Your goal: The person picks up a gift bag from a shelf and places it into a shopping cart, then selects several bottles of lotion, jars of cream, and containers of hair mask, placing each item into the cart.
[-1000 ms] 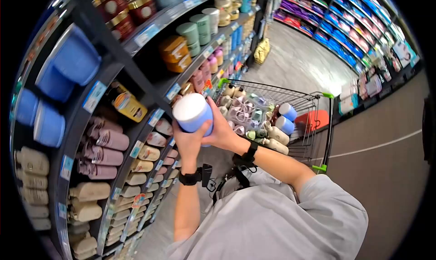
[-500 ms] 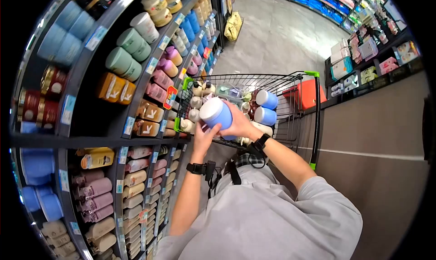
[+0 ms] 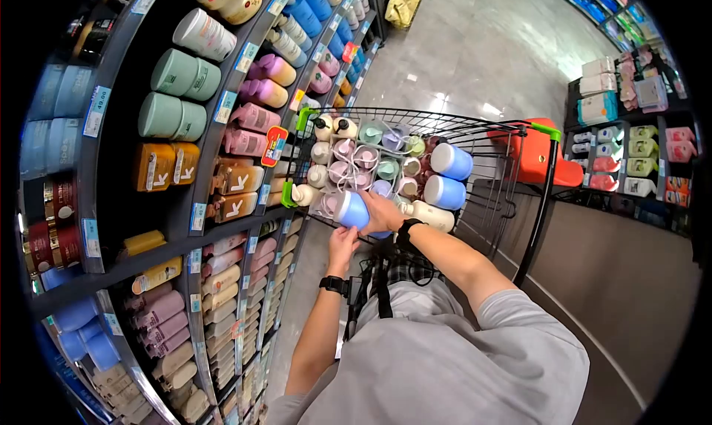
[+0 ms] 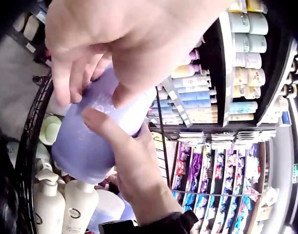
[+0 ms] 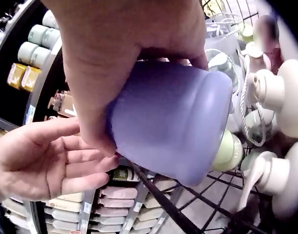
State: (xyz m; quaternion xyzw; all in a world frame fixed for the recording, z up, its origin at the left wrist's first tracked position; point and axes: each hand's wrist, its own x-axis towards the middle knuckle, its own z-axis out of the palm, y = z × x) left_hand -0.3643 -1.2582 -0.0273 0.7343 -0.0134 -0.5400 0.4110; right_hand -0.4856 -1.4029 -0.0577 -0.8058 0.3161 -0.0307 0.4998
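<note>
A blue tub with a white lid (image 3: 351, 210) is tilted over the near left part of the cart's load. The right hand (image 3: 383, 215) grips it, thumb and fingers curled round its body, as the right wrist view also shows on the blue tub (image 5: 168, 117). Beside it the left hand (image 3: 342, 250) is close to the lid end; its fingers (image 5: 88, 163) look extended, palm turned up, in the right wrist view. In the left wrist view the left hand (image 4: 124, 44) is over the tub (image 4: 90, 136); whether it bears any weight is unclear.
A wire cart (image 3: 512, 202) holds pump bottles, wrapped bottles and two other blue tubs (image 3: 452, 162). Shelves of tubs and bottles (image 3: 178, 121) line the left side. A red object (image 3: 541, 158) is by the cart's handle, and grey floor (image 3: 475, 54) lies beyond.
Both hands and the blue tub have moved down and right from the shelf side to above the cart. The left hand's hold has loosened, and the view has shifted toward the cart.
</note>
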